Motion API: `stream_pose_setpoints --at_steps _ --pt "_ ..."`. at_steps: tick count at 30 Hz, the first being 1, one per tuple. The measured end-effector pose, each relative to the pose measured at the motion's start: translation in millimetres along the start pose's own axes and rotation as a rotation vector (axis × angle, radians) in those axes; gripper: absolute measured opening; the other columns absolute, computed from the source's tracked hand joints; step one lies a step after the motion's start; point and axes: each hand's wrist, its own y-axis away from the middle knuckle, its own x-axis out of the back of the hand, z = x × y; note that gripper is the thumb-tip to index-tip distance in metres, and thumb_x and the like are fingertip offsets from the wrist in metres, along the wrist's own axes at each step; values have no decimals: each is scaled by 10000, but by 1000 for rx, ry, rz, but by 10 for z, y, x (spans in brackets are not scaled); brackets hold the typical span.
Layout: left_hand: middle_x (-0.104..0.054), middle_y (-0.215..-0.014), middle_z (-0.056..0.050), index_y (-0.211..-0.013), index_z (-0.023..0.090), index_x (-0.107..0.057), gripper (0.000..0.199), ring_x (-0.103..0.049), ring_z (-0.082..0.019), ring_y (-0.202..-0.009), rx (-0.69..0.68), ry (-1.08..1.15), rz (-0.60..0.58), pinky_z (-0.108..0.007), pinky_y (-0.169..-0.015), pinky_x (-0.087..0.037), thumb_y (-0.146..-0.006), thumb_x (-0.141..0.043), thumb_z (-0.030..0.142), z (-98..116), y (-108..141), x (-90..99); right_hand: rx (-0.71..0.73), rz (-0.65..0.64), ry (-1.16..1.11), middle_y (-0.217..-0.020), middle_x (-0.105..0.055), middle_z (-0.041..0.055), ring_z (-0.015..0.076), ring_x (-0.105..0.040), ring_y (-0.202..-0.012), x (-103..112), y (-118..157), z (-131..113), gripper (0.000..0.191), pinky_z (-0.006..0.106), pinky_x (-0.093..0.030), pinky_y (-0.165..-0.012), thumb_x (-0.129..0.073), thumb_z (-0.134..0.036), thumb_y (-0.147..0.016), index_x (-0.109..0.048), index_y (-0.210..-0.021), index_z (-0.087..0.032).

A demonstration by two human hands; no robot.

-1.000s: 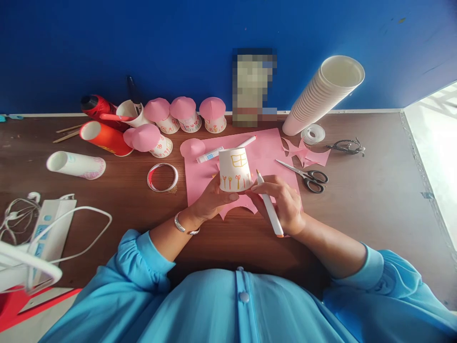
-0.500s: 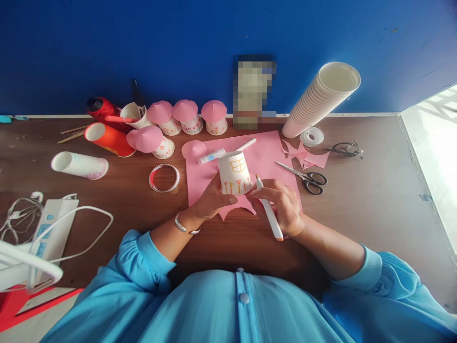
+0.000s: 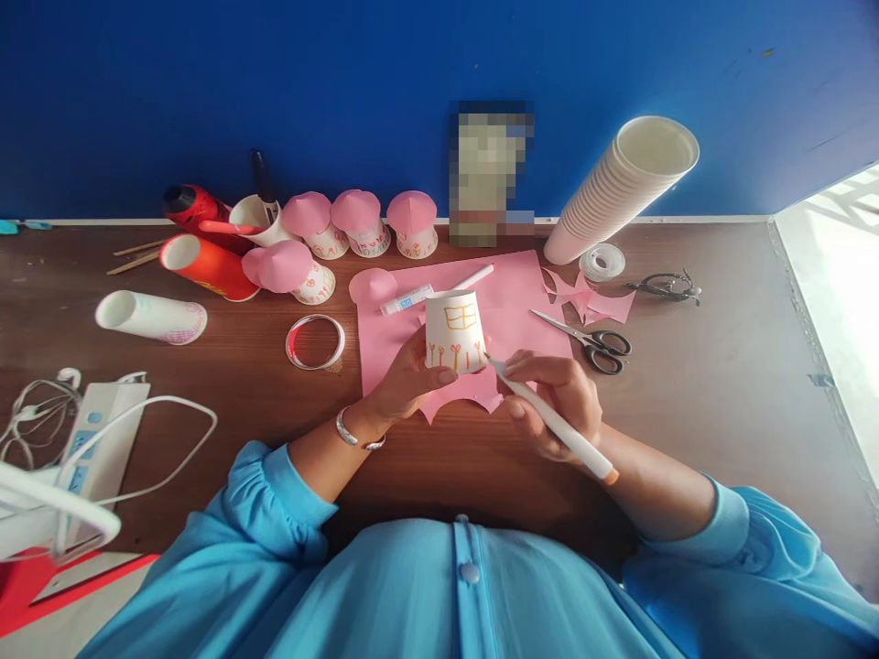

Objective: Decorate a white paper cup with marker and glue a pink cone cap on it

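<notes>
My left hand (image 3: pixel 412 377) is closed around a white paper cup (image 3: pixel 454 331), held upside down over the pink paper (image 3: pixel 508 284). A yellow window outline and a row of small red and yellow flowers are drawn on its side. In my right hand (image 3: pixel 559 403) is a white marker (image 3: pixel 567 430) with an orange end, its tip at the cup's lower right edge; whether it touches cannot be made out. A glue stick (image 3: pixel 408 300) and another white marker (image 3: pixel 475 276) lie on the paper behind the cup.
Several cups with pink cone roofs (image 3: pixel 411 220) stand along the blue wall. Scissors (image 3: pixel 591 343), a tape roll (image 3: pixel 602 263), pink scraps (image 3: pixel 591 297) and a tall cup stack (image 3: pixel 622 188) are at right. A red-and-white tape ring (image 3: pixel 315 342) and a power strip (image 3: pixel 110 439) lie left.
My right hand has moved slightly right, and the marker now slants more, its tip brought to the cup's lower edge. My left hand has shifted the cup slightly to the right.
</notes>
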Motion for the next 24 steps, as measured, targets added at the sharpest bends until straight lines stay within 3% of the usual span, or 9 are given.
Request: stream_pose_setpoints --at_steps 3,6,12,24 --pt "-812 -1219 -132 -1261 203 -750 611 -779 -335 -1102 11 -18 2 -520 -1007 -624 -759 -936 497 -8 2 14 146 41 3 -794 -717 35 206 -730 -662 13 -83 -20 125 321 -591 -543 -652 -219 -1000 -662 -1123 -237" --pt "-820 -1164 -116 -1209 207 -768 585 -780 -324 -1081 8 -22 1 -491 -986 -623 -737 -951 499 -20 0 28 118 47 31 -797 -719 28 195 -730 -664 25 -126 -48 157 301 -593 -549 -692 -147 -939 -677 -1076 -223" --pt "-823 -1129 -85 -1160 218 -791 534 -777 -285 -1044 10 28 -4 -441 -956 -624 -704 -980 423 -9 1 8 127 51 62 -786 -717 23 192 -744 -671 15 -128 -72 126 287 -594 -536 -699 -134 -954 -660 -1032 -225" --pt "-816 -1138 -101 -1166 207 -772 548 -774 -315 -1076 16 9 -15 -470 -979 -609 -714 -972 442 2 -1 -4 107 46 67 -774 -716 4 181 -733 -649 -8 -119 -54 164 278 -569 -520 -708 -119 -940 -649 -1030 -243"
